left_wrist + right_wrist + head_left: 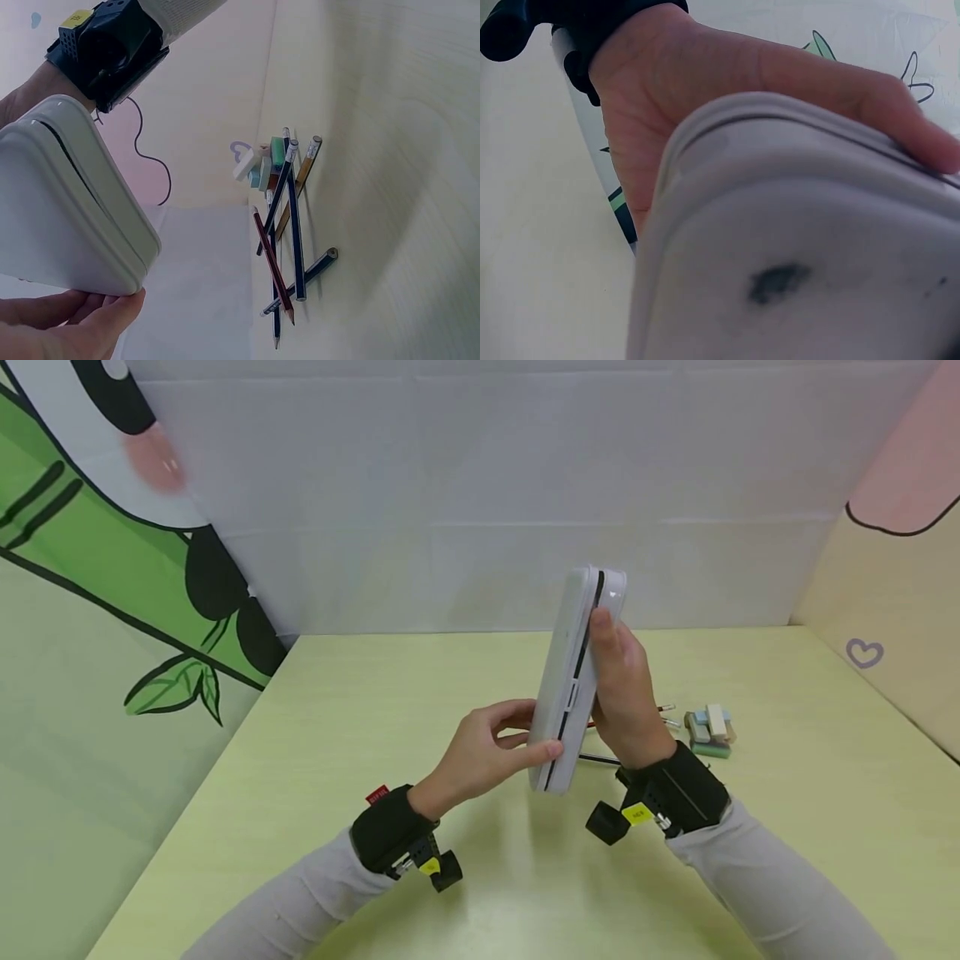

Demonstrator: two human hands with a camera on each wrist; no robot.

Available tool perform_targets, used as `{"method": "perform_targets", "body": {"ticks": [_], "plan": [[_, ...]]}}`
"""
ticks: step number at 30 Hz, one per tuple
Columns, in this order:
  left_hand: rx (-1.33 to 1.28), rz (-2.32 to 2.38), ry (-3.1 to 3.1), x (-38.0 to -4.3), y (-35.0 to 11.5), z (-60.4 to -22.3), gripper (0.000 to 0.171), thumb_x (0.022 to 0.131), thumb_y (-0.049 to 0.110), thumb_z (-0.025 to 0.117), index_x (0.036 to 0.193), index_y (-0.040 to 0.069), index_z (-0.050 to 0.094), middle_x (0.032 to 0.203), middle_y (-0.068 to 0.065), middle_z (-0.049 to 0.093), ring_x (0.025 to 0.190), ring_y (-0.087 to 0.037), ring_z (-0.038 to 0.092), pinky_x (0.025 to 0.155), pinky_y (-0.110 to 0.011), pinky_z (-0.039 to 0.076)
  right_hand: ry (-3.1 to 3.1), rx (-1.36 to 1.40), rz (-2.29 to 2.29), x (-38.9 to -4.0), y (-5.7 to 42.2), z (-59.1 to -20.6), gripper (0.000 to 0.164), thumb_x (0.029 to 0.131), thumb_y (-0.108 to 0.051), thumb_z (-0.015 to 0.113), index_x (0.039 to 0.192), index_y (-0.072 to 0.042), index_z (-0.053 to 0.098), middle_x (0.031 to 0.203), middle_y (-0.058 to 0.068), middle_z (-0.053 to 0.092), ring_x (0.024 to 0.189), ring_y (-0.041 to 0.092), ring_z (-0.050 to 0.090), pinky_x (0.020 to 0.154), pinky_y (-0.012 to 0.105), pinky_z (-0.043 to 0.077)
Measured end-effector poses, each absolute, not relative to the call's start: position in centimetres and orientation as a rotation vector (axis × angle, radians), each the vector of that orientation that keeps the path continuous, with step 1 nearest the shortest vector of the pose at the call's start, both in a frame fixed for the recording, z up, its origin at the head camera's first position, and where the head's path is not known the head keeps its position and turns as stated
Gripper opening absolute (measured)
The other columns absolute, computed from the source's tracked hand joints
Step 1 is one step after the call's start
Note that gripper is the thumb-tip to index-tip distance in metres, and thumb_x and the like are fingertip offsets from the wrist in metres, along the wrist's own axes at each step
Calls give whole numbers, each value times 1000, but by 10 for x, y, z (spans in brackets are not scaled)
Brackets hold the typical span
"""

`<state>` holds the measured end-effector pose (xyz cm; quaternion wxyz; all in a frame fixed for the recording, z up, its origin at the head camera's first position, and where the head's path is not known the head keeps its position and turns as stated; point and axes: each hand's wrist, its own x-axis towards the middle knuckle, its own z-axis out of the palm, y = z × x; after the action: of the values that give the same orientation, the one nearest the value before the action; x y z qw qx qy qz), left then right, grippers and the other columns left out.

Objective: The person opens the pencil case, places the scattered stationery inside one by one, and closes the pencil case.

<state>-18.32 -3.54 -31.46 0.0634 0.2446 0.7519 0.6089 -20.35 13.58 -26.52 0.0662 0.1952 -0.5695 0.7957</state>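
Both hands hold a white, hard pencil case [558, 693] tilted on end above the table, its lid closed down to a thin dark seam. My left hand [483, 752] grips the lower end, thumb across the seam side. On the other side, my right hand [626, 697] holds the case against its palm, thumb along the edge. Dark smudges mark the case's surface [832, 247] in the right wrist view. Behind it on the table lie several pencils [296, 232], crossing one another, mostly hidden in the head view.
Beside the pencils sits a small pile of erasers [710, 731] in white, blue and green. The pale yellow table [375, 693] meets a white backdrop [450, 485] at the back. Cartoon-printed panels stand at left and right.
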Motion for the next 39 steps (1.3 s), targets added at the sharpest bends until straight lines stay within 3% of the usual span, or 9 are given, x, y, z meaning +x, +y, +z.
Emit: {"method": "perform_targets", "body": {"ticks": [6, 20, 28, 39], "plan": [[736, 1884, 2211, -182, -39, -314, 58, 83, 27, 74, 133, 4, 55, 129, -16, 60, 117, -26, 62, 98, -29, 52, -1743, 579, 2398, -203, 136, -265, 72, 74, -70, 65, 118, -16, 48, 86, -2, 44, 79, 12, 45, 66, 26, 44], [789, 1886, 2187, -180, -46, -312, 61, 84, 38, 71, 134, 6, 55, 132, -17, 60, 121, -27, 59, 100, -29, 50, -1696, 558, 2437, -202, 140, -264, 72, 71, -74, 64, 111, -14, 53, 85, -2, 51, 74, 10, 52, 62, 24, 47], [751, 1913, 2027, -179, -57, -313, 80, 83, 55, 66, 140, 2, 47, 140, -22, 53, 124, -26, 57, 107, -40, 45, -1700, 561, 2465, -200, 148, -269, 77, 79, -74, 56, 127, -14, 48, 100, 0, 55, 87, 11, 56, 69, 24, 50], [805, 1935, 1897, -182, -62, -318, 90, 83, 63, 60, 139, -5, 45, 139, -29, 49, 112, -8, 58, 110, -43, 42, -1600, 676, 2495, -202, 156, -271, 83, 79, -74, 55, 138, -19, 40, 111, 1, 51, 95, 13, 53, 74, 25, 50]]}}
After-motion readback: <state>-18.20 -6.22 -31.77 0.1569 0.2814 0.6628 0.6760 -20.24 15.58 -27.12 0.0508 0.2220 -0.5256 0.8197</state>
